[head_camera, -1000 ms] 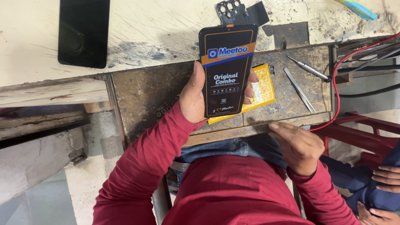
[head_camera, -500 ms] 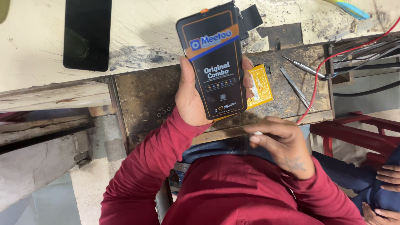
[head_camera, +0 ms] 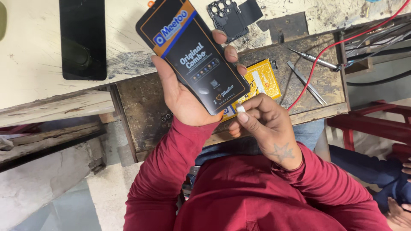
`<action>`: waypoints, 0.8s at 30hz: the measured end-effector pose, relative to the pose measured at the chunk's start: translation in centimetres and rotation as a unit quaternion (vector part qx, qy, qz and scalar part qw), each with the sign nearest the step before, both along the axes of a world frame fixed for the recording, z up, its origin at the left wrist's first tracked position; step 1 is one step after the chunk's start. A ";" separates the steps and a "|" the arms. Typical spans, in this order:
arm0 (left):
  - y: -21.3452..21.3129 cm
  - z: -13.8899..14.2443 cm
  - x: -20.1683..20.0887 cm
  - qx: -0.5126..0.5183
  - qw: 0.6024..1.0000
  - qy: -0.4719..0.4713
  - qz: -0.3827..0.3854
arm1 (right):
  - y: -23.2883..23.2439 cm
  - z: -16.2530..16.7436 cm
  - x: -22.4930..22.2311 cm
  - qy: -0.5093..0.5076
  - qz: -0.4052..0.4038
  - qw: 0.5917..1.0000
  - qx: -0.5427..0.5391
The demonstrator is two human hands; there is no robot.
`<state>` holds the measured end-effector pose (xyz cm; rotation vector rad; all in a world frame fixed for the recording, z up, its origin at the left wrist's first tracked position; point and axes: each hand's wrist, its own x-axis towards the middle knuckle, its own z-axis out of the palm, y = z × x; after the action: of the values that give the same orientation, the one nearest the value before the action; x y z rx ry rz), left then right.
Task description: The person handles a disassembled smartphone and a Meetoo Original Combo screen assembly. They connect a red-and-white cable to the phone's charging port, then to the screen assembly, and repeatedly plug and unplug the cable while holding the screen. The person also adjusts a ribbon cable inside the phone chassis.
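Head view: my left hand point(head_camera: 182, 96) clamps black phone screen point(head_camera: 192, 55) above yellow battery point(head_camera: 261, 83), protective film on. My right hand point(head_camera: 265, 124) pinches film's lower corner, peel barely begun. Tweezers point(head_camera: 306, 77), screwdriver point(head_camera: 312, 59) right of battery; black phone point(head_camera: 82, 38) far left.

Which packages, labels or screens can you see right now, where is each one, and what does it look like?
Black phone-screen panel: held tilted in the left hand, covered by a black printed film with an orange and blue band; the right hand pinches its lower corner.
Yellow flat pack: lying on the dark wooden bench behind the panel, rectangular, with a white strip.
Dark phone: lying on the pale worktop at upper left, rectangular, screen blank.
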<state>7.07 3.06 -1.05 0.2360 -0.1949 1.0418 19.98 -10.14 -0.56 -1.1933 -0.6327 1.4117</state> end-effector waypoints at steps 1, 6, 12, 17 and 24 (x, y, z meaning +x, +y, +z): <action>0.1 -0.1 0.0 0.001 1.000 0.000 0.004 | 0.1 0.0 -0.1 0.001 0.003 1.000 0.001; 0.2 -0.3 0.0 0.003 1.000 0.002 0.020 | 0.6 0.3 -0.7 0.002 0.009 1.000 -0.008; 0.2 -0.5 0.0 0.006 1.000 0.004 0.023 | 0.9 0.6 -0.8 0.000 0.023 1.000 0.015; 0.4 -0.6 -0.1 0.017 1.000 -0.001 0.012 | 1.0 0.7 -0.6 -0.006 0.027 1.000 0.011; 0.3 -0.8 -0.3 0.020 1.000 0.002 0.008 | 1.2 0.9 -0.2 -0.015 0.028 0.999 -0.009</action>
<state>6.80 3.38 -1.89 0.2770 -0.2107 1.0537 19.75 -8.92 0.33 -1.2206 -0.6795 1.4513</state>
